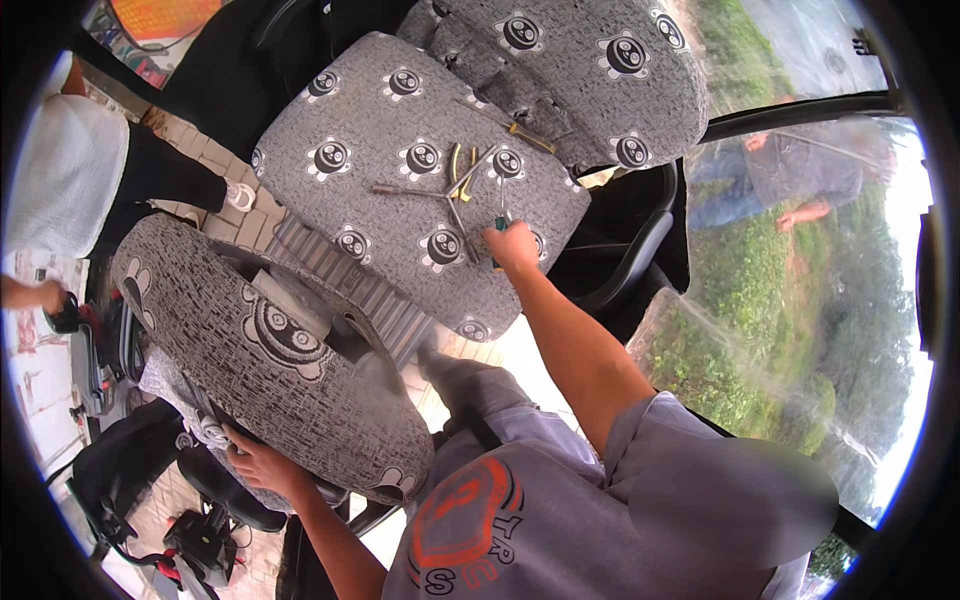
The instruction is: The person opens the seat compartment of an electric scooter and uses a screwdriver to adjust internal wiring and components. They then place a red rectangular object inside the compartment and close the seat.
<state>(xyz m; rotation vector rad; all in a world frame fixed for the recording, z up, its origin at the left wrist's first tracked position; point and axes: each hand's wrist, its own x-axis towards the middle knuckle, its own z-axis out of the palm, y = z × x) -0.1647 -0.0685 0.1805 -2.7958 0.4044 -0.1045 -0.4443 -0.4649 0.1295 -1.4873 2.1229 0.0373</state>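
A grey patterned seat cushion (pixel 375 120) holds several hand tools. Over its right part, my right hand (pixel 512 247) is closed around a screwdriver (pixel 501 222) with a green handle, its thin shaft pointing away from me. Just left of that hand lies a three-way socket wrench (pixel 450 194), beside yellow-handled pliers (pixel 464 178). Farther back, a yellow-handled screwdriver (pixel 530 138) rests near the backrest. At the lower left, my left hand (pixel 265 468) grips the edge of a near seat's backrest (pixel 300 360) in matching fabric; some fingertips are hidden.
A far backrest (pixel 590 60) stands behind the cushion. A black armrest (pixel 635 255) curves at right, before a clear window panel (pixel 780 330) showing a person's reflection. Another person's hand (pixel 45 296) is at far left. A ribbed grey strip (pixel 345 275) runs between the seats.
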